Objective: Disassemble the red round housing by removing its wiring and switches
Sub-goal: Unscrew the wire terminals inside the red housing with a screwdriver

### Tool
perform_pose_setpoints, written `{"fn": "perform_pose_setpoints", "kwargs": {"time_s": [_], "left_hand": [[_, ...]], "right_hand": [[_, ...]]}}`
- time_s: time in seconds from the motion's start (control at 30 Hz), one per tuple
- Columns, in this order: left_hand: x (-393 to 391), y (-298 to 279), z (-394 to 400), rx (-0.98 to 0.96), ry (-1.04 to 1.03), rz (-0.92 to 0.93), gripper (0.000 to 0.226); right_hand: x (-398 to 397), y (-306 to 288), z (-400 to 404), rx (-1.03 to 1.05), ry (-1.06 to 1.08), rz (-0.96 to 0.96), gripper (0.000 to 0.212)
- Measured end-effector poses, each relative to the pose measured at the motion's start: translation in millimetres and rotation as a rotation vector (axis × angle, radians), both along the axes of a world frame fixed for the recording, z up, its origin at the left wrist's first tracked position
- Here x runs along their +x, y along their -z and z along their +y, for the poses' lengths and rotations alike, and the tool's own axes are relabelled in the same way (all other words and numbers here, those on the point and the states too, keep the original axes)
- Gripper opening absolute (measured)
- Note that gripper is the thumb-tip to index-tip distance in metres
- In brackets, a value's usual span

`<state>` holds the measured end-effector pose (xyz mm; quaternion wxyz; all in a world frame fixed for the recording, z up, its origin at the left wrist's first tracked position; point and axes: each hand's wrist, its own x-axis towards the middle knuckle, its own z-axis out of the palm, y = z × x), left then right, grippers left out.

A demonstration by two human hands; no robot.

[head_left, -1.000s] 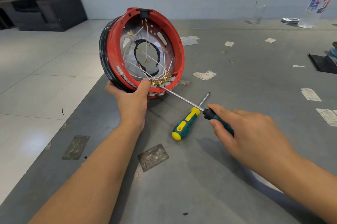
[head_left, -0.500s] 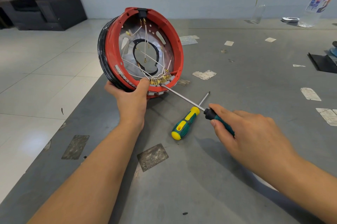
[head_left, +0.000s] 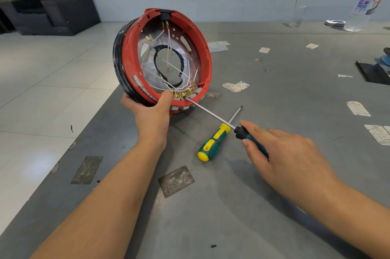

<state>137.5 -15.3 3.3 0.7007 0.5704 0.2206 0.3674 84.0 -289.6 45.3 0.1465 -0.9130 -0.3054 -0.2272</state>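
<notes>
The red round housing (head_left: 205,54) stands tilted on its edge on the grey table, open side towards me. White wires (head_left: 168,47) cross its inside, and a row of brass terminals (head_left: 185,92) sits at its lower rim. A black switch block (head_left: 164,15) sits at the top rim. My left hand (head_left: 150,114) grips the lower left rim, thumb beside the terminals. My right hand (head_left: 280,153) holds a screwdriver (head_left: 211,111) by its dark handle, the shaft's tip at the terminals.
A second screwdriver (head_left: 213,142) with a green and yellow handle lies on the grey table (head_left: 274,90) between my hands. A plastic bottle (head_left: 367,3) stands far right. A black flat piece (head_left: 371,73) lies at the right edge. The table's left edge drops to tiled floor.
None of note: both hands, the housing and the screwdriver stay almost still, the tip kept at the terminals.
</notes>
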Motion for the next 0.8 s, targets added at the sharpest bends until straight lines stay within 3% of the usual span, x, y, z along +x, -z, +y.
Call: {"fn": "perform_pose_setpoints", "kwargs": {"time_s": [0.17, 0.3, 0.43, 0.63, 0.8], "left_hand": [[0, 3, 0, 0.054, 0.006, -0.003, 0.075], [-1, 6, -11, 0.229, 0.021, 0.008, 0.066], [1, 1, -7, 0.033, -0.006, -0.032, 0.063], [2, 2, -5, -0.007, 0.008, -0.039, 0.07], [1, -1, -6, -0.054, 0.014, -0.058, 0.072]], "right_hand": [[0, 5, 1, -0.023, 0.021, 0.032, 0.042], [9, 8, 7, -0.011, 0.026, 0.125, 0.046], [10, 5, 2, 0.114, -0.016, 0.103, 0.039], [9, 5, -3, 0.149, -0.028, 0.103, 0.038], [4, 0, -8, 0.175, -0.018, 0.058, 0.024]]}}
